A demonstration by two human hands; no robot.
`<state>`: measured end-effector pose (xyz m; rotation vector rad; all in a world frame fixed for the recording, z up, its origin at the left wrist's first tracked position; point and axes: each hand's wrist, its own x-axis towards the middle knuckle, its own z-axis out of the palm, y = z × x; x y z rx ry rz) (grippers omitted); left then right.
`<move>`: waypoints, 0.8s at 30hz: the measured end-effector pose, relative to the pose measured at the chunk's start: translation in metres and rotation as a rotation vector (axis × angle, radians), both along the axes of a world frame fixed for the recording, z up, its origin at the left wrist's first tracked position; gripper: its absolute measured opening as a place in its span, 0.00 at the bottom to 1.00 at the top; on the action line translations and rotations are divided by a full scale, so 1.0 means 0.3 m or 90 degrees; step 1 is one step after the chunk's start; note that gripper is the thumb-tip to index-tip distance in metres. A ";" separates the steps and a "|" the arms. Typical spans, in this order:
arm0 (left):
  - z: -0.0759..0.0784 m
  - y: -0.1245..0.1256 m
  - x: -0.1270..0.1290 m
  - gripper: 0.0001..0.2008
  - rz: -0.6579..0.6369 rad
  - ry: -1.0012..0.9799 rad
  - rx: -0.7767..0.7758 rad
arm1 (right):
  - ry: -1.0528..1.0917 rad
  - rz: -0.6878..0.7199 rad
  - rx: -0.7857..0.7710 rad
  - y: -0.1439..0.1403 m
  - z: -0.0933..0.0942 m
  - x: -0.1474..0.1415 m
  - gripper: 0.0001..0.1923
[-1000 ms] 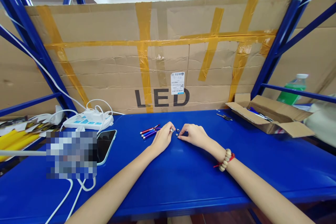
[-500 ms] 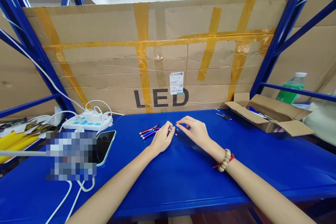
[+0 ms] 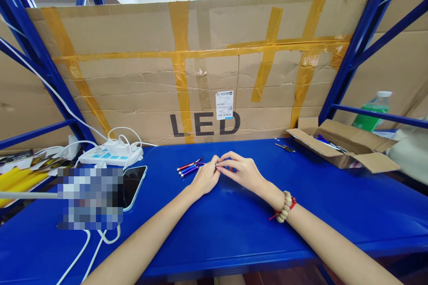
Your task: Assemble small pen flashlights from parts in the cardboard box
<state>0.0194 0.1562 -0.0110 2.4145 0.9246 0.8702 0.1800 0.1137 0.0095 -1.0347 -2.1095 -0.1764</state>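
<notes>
My left hand [image 3: 206, 176] is closed around a small object, and only its shiny silver end [image 3: 216, 165] peeks out between the fingers. My right hand [image 3: 241, 170] touches that end with thumb and forefinger pinched together; whatever lies between the tips is too small to make out. Just left of my left hand, several slim metal penlights [image 3: 187, 169] in red, blue and purple with silver ends lie side by side on the blue tabletop [image 3: 214, 227].
On the left are a phone [image 3: 133, 187], a white power strip [image 3: 112, 153] and loose cables. At right stands an open cardboard box [image 3: 346, 144] with pens inside, with keys [image 3: 285, 147] nearby. A tall cardboard sheet [image 3: 140, 93] closes off the back.
My right hand has moved left, and its fingertips now meet the silver end at my left hand. The small silver pieces seen on the table between the hands are now hidden.
</notes>
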 end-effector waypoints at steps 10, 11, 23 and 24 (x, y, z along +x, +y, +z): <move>0.024 -0.017 0.012 0.08 0.133 0.026 -0.024 | 0.027 -0.136 -0.161 0.005 0.017 0.015 0.10; 0.026 -0.018 0.013 0.08 0.139 0.032 -0.018 | -0.019 -0.157 -0.184 0.011 0.010 0.019 0.10; 0.022 -0.029 0.017 0.08 0.110 0.102 0.043 | -0.142 -0.243 -0.311 0.027 -0.006 0.007 0.08; 0.021 -0.029 0.017 0.08 0.111 0.102 0.044 | -0.123 -0.244 -0.321 0.027 -0.006 0.008 0.08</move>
